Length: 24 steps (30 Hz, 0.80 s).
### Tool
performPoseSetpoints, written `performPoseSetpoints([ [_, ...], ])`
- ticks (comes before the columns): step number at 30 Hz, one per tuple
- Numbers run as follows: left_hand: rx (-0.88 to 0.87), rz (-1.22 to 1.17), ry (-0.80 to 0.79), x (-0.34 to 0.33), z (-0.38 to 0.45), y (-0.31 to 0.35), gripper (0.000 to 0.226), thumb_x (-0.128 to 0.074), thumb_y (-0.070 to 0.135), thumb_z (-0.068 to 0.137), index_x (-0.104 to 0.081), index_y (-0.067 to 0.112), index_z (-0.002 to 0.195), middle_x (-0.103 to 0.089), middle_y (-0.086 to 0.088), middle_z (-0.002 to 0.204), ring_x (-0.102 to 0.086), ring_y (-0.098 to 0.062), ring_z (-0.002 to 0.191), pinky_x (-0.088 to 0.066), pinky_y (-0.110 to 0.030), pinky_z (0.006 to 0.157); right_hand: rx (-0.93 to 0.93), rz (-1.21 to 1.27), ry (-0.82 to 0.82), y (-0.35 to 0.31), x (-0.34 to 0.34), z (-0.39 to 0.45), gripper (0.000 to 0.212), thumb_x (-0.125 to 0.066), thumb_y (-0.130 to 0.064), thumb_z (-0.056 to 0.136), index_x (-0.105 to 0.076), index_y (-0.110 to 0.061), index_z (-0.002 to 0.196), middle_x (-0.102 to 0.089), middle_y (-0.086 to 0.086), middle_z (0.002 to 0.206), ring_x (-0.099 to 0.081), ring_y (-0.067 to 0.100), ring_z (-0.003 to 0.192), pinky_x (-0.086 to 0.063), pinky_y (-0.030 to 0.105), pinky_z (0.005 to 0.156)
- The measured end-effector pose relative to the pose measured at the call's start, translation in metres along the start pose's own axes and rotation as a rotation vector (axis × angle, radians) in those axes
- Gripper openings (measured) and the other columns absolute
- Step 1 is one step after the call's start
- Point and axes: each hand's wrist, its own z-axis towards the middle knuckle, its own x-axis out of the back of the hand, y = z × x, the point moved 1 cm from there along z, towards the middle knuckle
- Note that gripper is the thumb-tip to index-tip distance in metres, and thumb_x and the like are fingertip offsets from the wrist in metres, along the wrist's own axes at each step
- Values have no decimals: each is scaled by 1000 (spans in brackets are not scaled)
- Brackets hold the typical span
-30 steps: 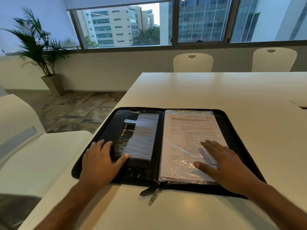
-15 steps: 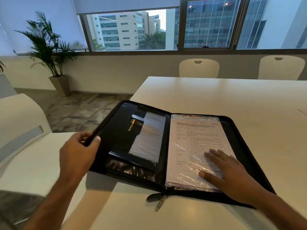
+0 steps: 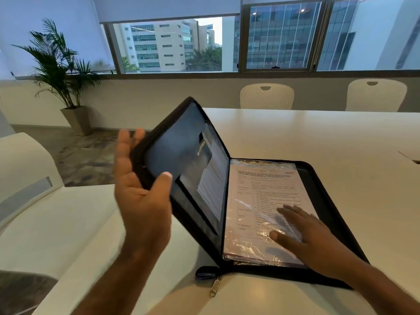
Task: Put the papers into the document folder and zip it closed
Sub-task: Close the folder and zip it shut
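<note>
A black zip document folder (image 3: 322, 201) lies open on the white table (image 3: 318, 137). Its left cover (image 3: 181, 155) is raised steeply, roughly halfway up. My left hand (image 3: 141, 192) holds that cover's outer edge, thumb on the inside, fingers behind it. The papers (image 3: 256, 194) sit in a shiny plastic sleeve on the right half. My right hand (image 3: 304, 233) lies flat on their lower part, fingers spread. The metal zip pull (image 3: 214, 288) hangs at the near end of the spine.
A white chair (image 3: 27, 201) stands close on my left by the table's corner. Two white chairs (image 3: 267, 96) (image 3: 376, 94) stand at the far side under the windows. A potted palm (image 3: 61, 71) stands on the floor at the left.
My left hand has gone from lying flat on the left cover to gripping its edge and swinging it up off the table. My right hand has stayed pressed on the papers.
</note>
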Motion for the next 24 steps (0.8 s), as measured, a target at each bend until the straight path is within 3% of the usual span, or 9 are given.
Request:
performPoseSetpoints([
  [2,29,12,-126,-19,-10,1,78,-53,-7,79,-26,8,151,-49,-11,144,-53,-16,128,-49,-34,101,1,71,44,-5,4,-2,86,-39,-77,70,-25,-38,146,-20,-15,156,-15,11,144,-14,42,118],
  [4,67,123,-251,-36,-23,-2,64,-57,2,85,-38,9,145,-61,-5,129,-60,-11,117,-56,-28,89,17,181,89,-12,11,-5,84,-43,-76,69,-31,-39,143,-29,-19,148,-28,12,139,-28,42,113],
  [6,101,193,-406,-50,-35,-9,56,-61,8,89,-45,13,141,-65,3,123,-62,-7,113,-56,-21,84,53,300,161,-18,17,-9,77,-45,-72,69,-39,-39,138,-37,-23,135,-42,7,125,-42,29,101],
  [8,86,233,-582,-60,-45,-16,62,-64,12,88,-40,18,145,-58,3,134,-56,-10,123,-56,-27,90,85,432,281,-23,26,-14,62,-47,-64,72,-50,-37,128,-51,-20,128,-55,2,106,-47,16,79],
  [11,9,285,-726,-71,-55,-27,70,-71,24,83,-40,26,146,-48,7,147,-45,-7,134,-47,-25,102,136,867,442,-27,42,-25,38,-50,-47,83,-64,-25,111,-69,8,97,-66,21,75,-52,24,53],
  [15,-64,399,-844,-85,-69,-41,72,-78,28,75,-49,23,140,-44,13,149,-35,5,136,-32,-12,108,26,1336,489,-22,67,-45,55,-42,-58,81,-63,-16,109,-69,13,82,-63,25,59,-50,28,43],
  [19,-37,441,-945,-92,-86,-56,74,-80,19,70,-53,21,139,-48,10,146,-38,3,136,-36,-24,111,-70,1186,517,-13,74,-60,57,-57,-59,70,-60,-20,111,-70,8,87,-69,24,72,-57,33,55],
  [22,-29,455,-1014,-97,-95,-62,68,-81,24,74,-55,21,136,-53,9,141,-40,1,133,-41,-31,109,-187,1038,523,2,63,-62,43,-71,-29,74,-58,-23,115,-70,12,93,-71,26,79,-56,37,59],
  [24,-24,450,-1072,-101,-98,-64,64,-80,32,76,-56,25,135,-53,12,140,-40,3,132,-41,-29,109,-236,993,532,13,56,-62,43,-69,-5,81,-58,-24,119,-69,15,92,-70,27,79,-55,36,59],
])
